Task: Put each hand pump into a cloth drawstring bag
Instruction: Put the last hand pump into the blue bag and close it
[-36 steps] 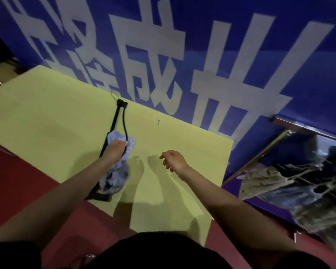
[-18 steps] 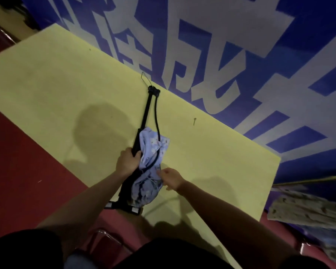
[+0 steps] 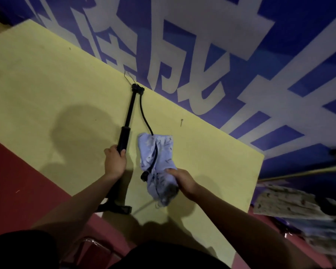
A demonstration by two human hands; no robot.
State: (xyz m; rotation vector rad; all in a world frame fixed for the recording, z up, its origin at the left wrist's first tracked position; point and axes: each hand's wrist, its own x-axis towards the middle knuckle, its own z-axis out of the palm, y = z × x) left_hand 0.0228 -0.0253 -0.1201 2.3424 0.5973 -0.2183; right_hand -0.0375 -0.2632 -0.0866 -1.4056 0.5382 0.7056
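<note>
One hand pump [image 3: 128, 117], one cloth bag [image 3: 156, 152], seemingly one screw [image 3: 181, 121].

The long black hand pump [image 3: 126, 121] looks like matt plastic or painted metal along its smooth barrel, and its thin black hose [image 3: 144, 115] has a dull rubbery look. The pale blue drawstring bag [image 3: 157, 162] is soft, crumpled woven cloth with a faint print, matt all over. Both lie on a flat yellow-green tabletop [image 3: 47, 84] with a smooth, matt painted finish, and the floor-level blue banner with white lettering [image 3: 241, 55] shows a slight sheen like printed vinyl.
</note>
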